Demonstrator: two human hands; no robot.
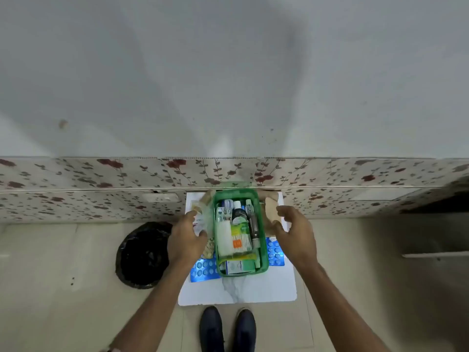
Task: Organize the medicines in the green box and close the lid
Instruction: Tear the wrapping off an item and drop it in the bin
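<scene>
An open green box (265,260) stands on a small white marble-patterned table (238,290). It is packed with medicines: a dark bottle (238,213), white packs, an orange-and-white pack (241,243) and a small carton (237,267) at the near end. Its translucent green lid (232,184) leans up at the far end against the wall. My left hand (186,240) hovers just left of the box, fingers apart. My right hand (295,235) hovers just right of it, fingers spread, holding nothing. Blue blister strips (204,268) lie under the box on both sides.
A beige tape roll (271,210) lies right of the box. Papers and a pale pill strip (209,248) lie to its left. A black-lined bin (143,254) stands on the floor at left. A floral-tiled wall (101,189) runs behind. My dark shoes (228,329) are below the table.
</scene>
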